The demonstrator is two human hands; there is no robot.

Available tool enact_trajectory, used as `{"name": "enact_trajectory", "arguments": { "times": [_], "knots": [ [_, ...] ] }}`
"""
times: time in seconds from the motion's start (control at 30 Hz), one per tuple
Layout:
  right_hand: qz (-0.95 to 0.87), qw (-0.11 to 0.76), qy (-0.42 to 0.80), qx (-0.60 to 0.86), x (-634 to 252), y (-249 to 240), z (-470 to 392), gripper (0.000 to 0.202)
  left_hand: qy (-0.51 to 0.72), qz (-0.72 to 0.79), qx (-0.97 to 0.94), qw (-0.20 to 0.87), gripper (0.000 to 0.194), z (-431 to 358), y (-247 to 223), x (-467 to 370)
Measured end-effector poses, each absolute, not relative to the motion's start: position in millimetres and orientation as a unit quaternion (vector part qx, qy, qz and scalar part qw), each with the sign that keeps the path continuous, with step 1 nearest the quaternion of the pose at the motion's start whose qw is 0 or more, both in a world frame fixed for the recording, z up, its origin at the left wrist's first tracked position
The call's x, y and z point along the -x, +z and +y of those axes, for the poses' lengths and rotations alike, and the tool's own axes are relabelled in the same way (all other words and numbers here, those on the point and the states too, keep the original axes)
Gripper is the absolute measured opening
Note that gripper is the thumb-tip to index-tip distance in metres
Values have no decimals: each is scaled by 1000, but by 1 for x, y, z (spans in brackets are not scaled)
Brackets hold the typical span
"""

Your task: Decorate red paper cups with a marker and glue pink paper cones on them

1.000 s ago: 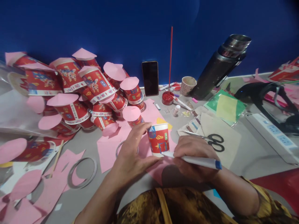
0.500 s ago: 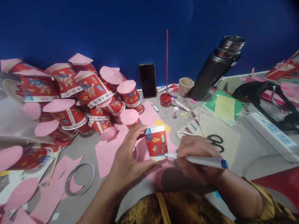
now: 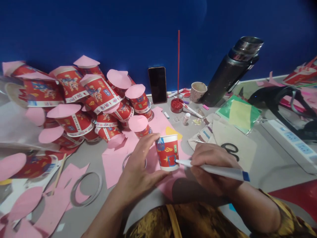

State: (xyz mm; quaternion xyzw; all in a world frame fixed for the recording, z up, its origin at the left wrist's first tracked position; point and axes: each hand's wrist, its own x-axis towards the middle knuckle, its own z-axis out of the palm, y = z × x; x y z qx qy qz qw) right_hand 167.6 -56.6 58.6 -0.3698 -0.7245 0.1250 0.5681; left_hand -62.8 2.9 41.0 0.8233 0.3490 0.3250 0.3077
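1. The left hand (image 3: 136,165) is clamped on a red paper cup (image 3: 167,150), thumb by the base and forefinger at the top edge; the cup leans slightly, and whether its base touches the table cannot be told.
2. The right hand (image 3: 218,165) is closed round a white marker (image 3: 220,170), its tip at the right side of a blue square outline on the cup, its blue end pointing away from the cup.
3. Just left of and beneath the grip is pink paper (image 3: 111,168); a yellow piece (image 3: 176,133) shows right behind the cup.
4. Just beyond the right hand, scissors (image 3: 229,144) are partly hidden by it.
5. Left of the left hand, a ring-shaped roll (image 3: 73,195) lies near pink scraps.
6. Farther left and beyond, red cups with pink tops (image 3: 76,120) are heaped.
7. Straight beyond the grip, a phone (image 3: 158,85) leans on the blue wall (image 3: 123,29).
8. Well beyond the right hand, a dark flask (image 3: 224,74) tilts; a power strip (image 3: 279,142) lies well to the right.
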Motion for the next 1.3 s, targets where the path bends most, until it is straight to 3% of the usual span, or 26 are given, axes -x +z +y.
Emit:
{"name": "enact_trajectory", "arguments": {
  "times": [0.7,1.3],
  "knots": [
    [-751,533,136,365,-166,54,-55,16,317,328,-838,299,80,5,41,61],
    [-729,564,118,369,-168,58,-55,13,330,361,-803,340,81,2,45,62]
  ]
}}
